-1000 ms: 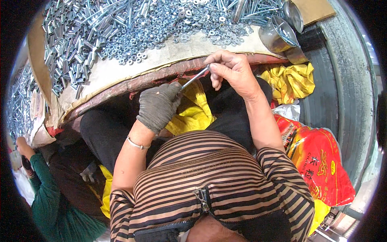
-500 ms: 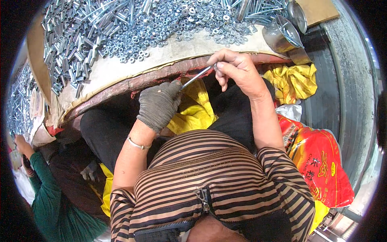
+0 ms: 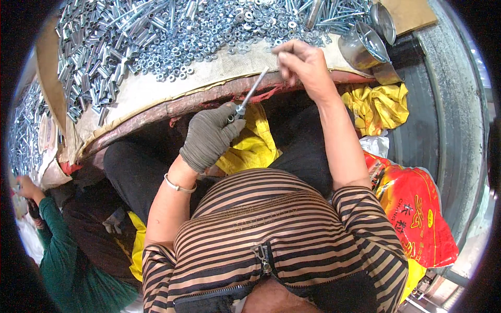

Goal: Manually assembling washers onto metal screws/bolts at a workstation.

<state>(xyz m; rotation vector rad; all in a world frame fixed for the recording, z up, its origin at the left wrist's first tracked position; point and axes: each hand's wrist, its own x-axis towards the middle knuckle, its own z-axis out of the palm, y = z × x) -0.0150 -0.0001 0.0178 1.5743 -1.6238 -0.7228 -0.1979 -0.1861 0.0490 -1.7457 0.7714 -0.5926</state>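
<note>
My left hand [image 3: 211, 136], in a grey knit glove, is closed around the lower end of a slim metal bolt [image 3: 254, 89]. The bolt tilts up and to the right, its free tip pointing at the heap. A small ring-shaped end shows between the gloved fingers; a wider collar sits on the shank just above them. My right hand [image 3: 308, 68] is bare and off the bolt, up and right of its tip. Its index finger and thumb are apart, the lower fingers blurred, with nothing seen in them. Beyond lie loose nuts and washers [image 3: 203, 44].
Metal sleeves [image 3: 96, 73] lie at the far left on pale cloth [image 3: 141, 86]. A metal cup [image 3: 360, 47] stands at the far right, near yellow cloth [image 3: 378, 107] and a red bag [image 3: 417, 219]. A co-worker in a green sleeve [image 3: 68, 255] sits at left.
My right hand has come off the bolt and moved up toward the heap. The bolt has tipped more upright in my left hand, which has turned so its ring end shows.
</note>
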